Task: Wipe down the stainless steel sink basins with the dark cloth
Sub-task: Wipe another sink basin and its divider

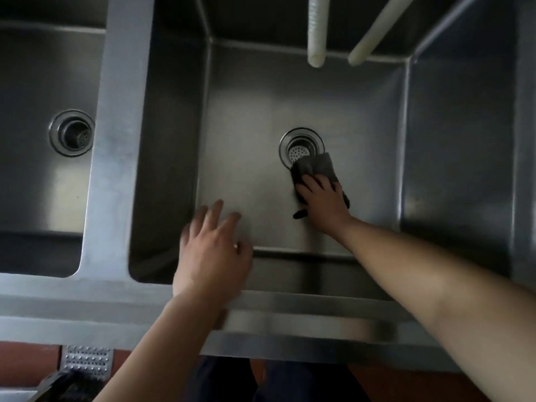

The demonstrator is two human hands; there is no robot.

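Note:
A deep stainless steel basin (pixel 252 117) fills the middle of the head view, with a round drain strainer (pixel 300 146) in its floor. My right hand (pixel 322 198) reaches down into it and presses a dark grey cloth (pixel 316 168) flat on the floor, the cloth's far edge overlapping the strainer's rim. My left hand (pixel 211 253) hovers over the basin's near left corner, fingers spread, holding nothing. A second basin (pixel 29 184) with its own drain (pixel 72 132) lies to the left, past a steel divider (pixel 116 140).
Two white hoses (pixel 317 30) (pixel 374 33) hang down over the middle basin's back wall. The wall of a third basin (pixel 464 140) shows at the right. The steel front rim (pixel 87 303) runs below. A perforated metal plate (pixel 87 361) lies on the red floor.

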